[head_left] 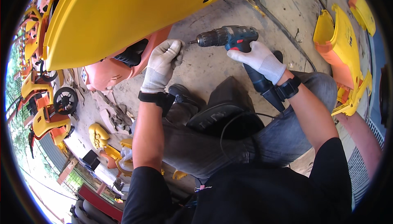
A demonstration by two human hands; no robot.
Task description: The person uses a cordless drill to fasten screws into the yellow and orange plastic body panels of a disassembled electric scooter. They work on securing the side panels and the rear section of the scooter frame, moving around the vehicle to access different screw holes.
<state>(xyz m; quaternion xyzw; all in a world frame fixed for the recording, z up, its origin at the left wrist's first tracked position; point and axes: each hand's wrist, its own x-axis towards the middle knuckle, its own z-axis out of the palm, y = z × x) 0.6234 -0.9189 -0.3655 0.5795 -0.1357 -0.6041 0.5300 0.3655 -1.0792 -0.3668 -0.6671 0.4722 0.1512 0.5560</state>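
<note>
My right hand (pixel 260 60), in a white knit glove, is wrapped round the grip of a dark blue and black cordless drill (pixel 241 33). The drill lies level and its chuck points left. A short bit sticks out of the chuck, close to my left hand (pixel 166 58). That hand is gloved too, with thumb and fingers pinched together just left of the bit's tip. Whatever sits in the pinch is too small to make out. Just beyond my left hand a large yellow molded panel (pixel 118 15) rises over a salmon-orange molded part (pixel 110 74).
Yellow and orange shells (pixel 337 44) stand on the concrete floor to the right. A black hose (pixel 282 23) curves across the far floor. On the left are yellow-orange vehicle bodies (pixel 45 119) and a black wheel (pixel 65 100). A dark bucket-like thing (pixel 229 113) is between my legs.
</note>
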